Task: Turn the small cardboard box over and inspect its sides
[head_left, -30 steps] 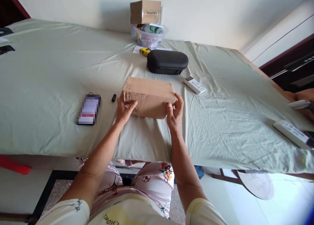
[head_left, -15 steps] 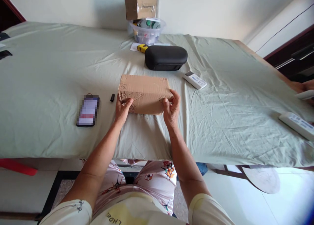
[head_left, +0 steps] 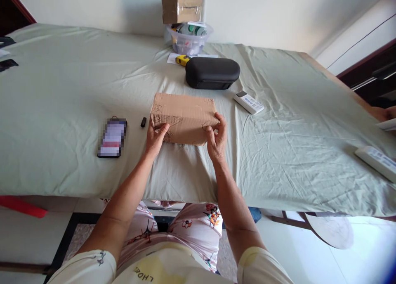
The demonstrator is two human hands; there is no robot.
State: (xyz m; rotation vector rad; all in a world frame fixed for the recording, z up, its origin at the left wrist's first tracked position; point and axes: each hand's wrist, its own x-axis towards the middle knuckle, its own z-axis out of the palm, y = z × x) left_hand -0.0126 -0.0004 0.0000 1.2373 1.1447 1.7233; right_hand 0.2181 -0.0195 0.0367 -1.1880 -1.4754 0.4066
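Note:
A brown cardboard box (head_left: 185,118) with dark scribbles is in front of me over the green cloth, its near side facing me. My left hand (head_left: 157,136) grips its left end, thumb on the near face and the other fingers mostly hidden. At the right end, my right hand (head_left: 217,137) holds the box with its thumb on the near face and fingers at the corner. Left of the box lie a small black object (head_left: 143,122) and a phone (head_left: 112,138) whose screen is blurred out.
Beyond the box sit a black hard case (head_left: 212,72), a yellow object (head_left: 182,60) and a plastic tub (head_left: 191,42) topped by another carton (head_left: 182,7). White devices (head_left: 249,102) lie to the right. Another person's hand (head_left: 383,112) shows at the right edge of the cloth-covered table (head_left: 287,152).
The view has shifted slightly, so most things on the table appear a little farther right. Both hands keep their hold on the box, which looks almost unchanged.

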